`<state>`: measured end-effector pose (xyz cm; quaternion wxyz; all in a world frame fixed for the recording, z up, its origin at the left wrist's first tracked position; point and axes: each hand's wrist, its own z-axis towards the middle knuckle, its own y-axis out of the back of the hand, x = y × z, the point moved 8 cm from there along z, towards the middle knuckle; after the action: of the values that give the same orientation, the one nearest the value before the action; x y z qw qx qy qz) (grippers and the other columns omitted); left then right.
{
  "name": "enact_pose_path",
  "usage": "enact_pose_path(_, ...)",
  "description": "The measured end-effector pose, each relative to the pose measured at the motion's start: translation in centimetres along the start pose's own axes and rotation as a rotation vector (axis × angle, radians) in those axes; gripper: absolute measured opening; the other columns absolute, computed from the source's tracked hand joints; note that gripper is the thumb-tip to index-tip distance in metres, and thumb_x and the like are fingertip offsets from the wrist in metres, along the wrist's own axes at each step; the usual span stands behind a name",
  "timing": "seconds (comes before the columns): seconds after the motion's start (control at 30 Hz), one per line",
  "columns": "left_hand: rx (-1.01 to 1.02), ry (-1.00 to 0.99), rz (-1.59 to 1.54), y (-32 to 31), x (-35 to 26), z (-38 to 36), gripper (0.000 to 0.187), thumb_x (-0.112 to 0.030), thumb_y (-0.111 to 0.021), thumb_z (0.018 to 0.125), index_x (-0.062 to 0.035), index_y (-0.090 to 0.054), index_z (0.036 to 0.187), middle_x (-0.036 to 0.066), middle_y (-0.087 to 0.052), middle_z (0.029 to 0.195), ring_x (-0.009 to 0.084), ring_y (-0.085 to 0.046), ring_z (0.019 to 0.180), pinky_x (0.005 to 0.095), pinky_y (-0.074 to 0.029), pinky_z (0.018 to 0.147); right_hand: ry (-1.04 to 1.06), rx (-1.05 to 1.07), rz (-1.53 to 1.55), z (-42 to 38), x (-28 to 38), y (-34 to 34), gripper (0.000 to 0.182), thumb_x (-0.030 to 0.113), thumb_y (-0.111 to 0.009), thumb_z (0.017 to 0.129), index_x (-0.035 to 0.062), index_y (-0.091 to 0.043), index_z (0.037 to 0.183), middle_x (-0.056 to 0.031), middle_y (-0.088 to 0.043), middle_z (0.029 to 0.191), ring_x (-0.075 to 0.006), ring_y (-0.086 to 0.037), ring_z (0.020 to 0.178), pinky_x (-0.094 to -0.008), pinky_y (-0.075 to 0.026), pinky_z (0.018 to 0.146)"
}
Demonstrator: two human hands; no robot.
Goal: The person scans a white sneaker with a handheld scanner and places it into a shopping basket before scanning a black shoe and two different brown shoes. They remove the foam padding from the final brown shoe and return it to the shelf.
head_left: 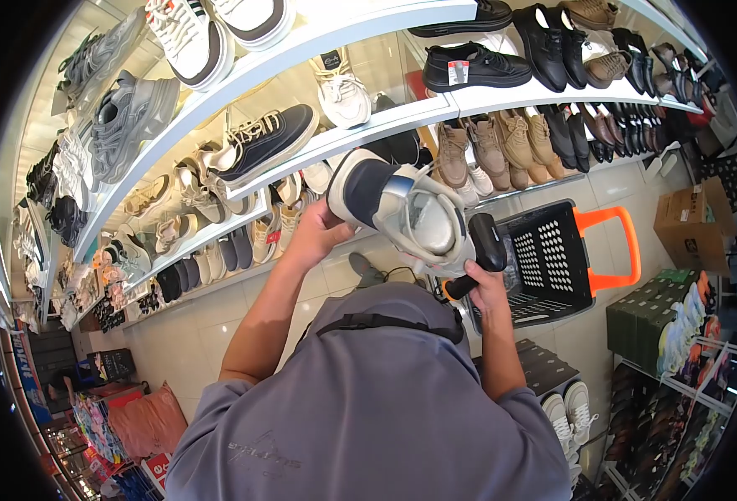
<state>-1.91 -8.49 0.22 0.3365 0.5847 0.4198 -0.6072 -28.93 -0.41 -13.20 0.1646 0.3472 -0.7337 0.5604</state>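
Note:
A beige and navy sneaker (397, 204) is held up in front of the lower shelf, its opening turned towards me and clear, shiny stuffing inside. My left hand (320, 235) is closed on the sneaker's toe end, thumb at the sole's edge. By its heel, my right hand (487, 285) is closed around a black handheld scanner (488, 240) with an orange part low on its handle. The scanner's head overlaps the heel side in this view.
Shelves (368, 144) of shoes curve across the front and left. A black basket (544, 263) with an orange handle (633, 250) stands right of my hands. Farther right are a cardboard box (692, 224) and stacked shoe boxes (640, 334). White shoes (569, 413) sit low at right.

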Motion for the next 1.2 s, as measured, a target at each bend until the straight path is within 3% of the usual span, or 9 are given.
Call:
enact_pose_path(0.13,-0.051,-0.099,0.094,-3.3,-0.2,0.5,0.091,-0.045,-0.086,0.061,-0.0060,-0.046,0.132,0.006,-0.051,0.129,0.0178,-0.047,0.119,0.0352,-0.040,0.100,0.060,0.081,0.025,0.4,-0.4,-2.4,0.068,0.007,-0.074,0.077,0.0011,-0.042,0.136,-0.0111,-0.054,0.127,-0.0233,-0.053,0.115,-0.0378,-0.047,0.092)
enact_pose_path(0.27,-0.031,-0.070,-0.080,-3.7,1.5,1.3,0.088,-0.046,-0.084,0.066,-0.0056,-0.044,0.133,0.005,-0.052,0.127,0.0169,-0.048,0.118,0.0347,-0.040,0.099,0.014,0.132,-0.032,0.6,0.4,-3.6,0.070,0.009,-0.076,0.076,0.0014,-0.042,0.136,-0.0119,-0.054,0.126,-0.0229,-0.054,0.113,-0.0375,-0.049,0.089)
enact_pose_path(0.47,-0.163,-0.105,-0.019,-2.8,-0.5,2.1,0.091,-0.052,-0.078,0.069,-0.0043,-0.040,0.136,0.005,-0.052,0.128,0.0179,-0.052,0.116,0.0341,-0.043,0.098,0.113,0.199,-0.017,1.3,1.2,-5.3,0.071,0.009,-0.076,0.076,0.0000,-0.040,0.137,-0.0113,-0.049,0.134,-0.0228,-0.045,0.124,-0.0380,-0.033,0.106)
enact_pose_path(0.53,-0.119,-0.174,-0.195,-3.0,-1.1,2.1,0.081,-0.063,-0.060,0.079,-0.0070,-0.041,0.134,0.006,-0.052,0.129,0.0190,-0.052,0.117,0.0371,-0.045,0.096,0.097,0.217,-0.033,1.5,1.1,-6.0,0.072,0.008,-0.076,0.075,0.0001,-0.040,0.138,-0.0108,-0.048,0.135,-0.0225,-0.045,0.125,-0.0381,-0.032,0.106)
enact_pose_path(0.7,-0.080,-0.156,-0.255,-2.6,-0.7,2.3,0.079,-0.061,-0.060,0.081,-0.0077,-0.040,0.136,0.007,-0.050,0.132,0.0207,-0.052,0.117,0.0390,-0.046,0.096,0.090,0.263,-0.062,1.6,0.9,-8.0,0.074,0.006,-0.076,0.073,0.0005,-0.041,0.137,-0.0101,-0.048,0.135,-0.0220,-0.044,0.126,-0.0380,-0.031,0.107)
enact_pose_path(0.77,-0.081,-0.017,-0.281,-2.2,0.5,2.0,0.082,-0.056,-0.068,0.079,-0.0069,-0.039,0.137,0.008,-0.051,0.131,0.0216,-0.053,0.118,0.0399,-0.045,0.097,0.093,0.248,0.000,1.7,1.0,-8.0,0.072,0.008,-0.077,0.072,0.0010,-0.043,0.136,-0.0105,-0.050,0.134,-0.0223,-0.046,0.124,-0.0381,-0.032,0.106)
enact_pose_path(0.9,0.023,-0.076,-0.285,-2.9,-0.2,1.4,0.084,-0.045,-0.076,0.075,-0.0052,-0.038,0.137,0.009,-0.052,0.130,0.0230,-0.053,0.118,0.0401,-0.044,0.099,0.072,0.229,0.044,2.1,0.8,-6.8,0.070,0.010,-0.076,0.074,0.0015,-0.044,0.135,-0.0109,-0.051,0.132,-0.0227,-0.049,0.122,-0.0384,-0.034,0.105)
enact_pose_path(1.1,-0.098,-0.091,-0.259,-1.8,-0.1,1.1,0.075,-0.027,-0.077,0.073,-0.0005,-0.042,0.134,0.010,-0.054,0.126,0.0214,-0.053,0.114,0.0357,-0.041,0.100,0.121,0.220,0.122,2.5,1.5,-7.0,0.063,0.033,-0.069,0.084,0.0012,-0.045,0.132,-0.0104,-0.053,0.127,-0.0228,-0.050,0.120,-0.0392,-0.039,0.102)
enact_pose_path(1.2,-0.178,-0.135,-0.324,-2.3,-1.0,0.7,0.070,-0.025,-0.075,0.076,-0.0003,-0.043,0.132,0.010,-0.054,0.124,0.0210,-0.053,0.114,0.0360,-0.041,0.100,0.111,0.201,0.131,2.7,1.5,-7.4,0.064,0.035,-0.069,0.085,0.0005,-0.043,0.133,-0.0108,-0.052,0.128,-0.0231,-0.050,0.120,-0.0395,-0.040,0.102)
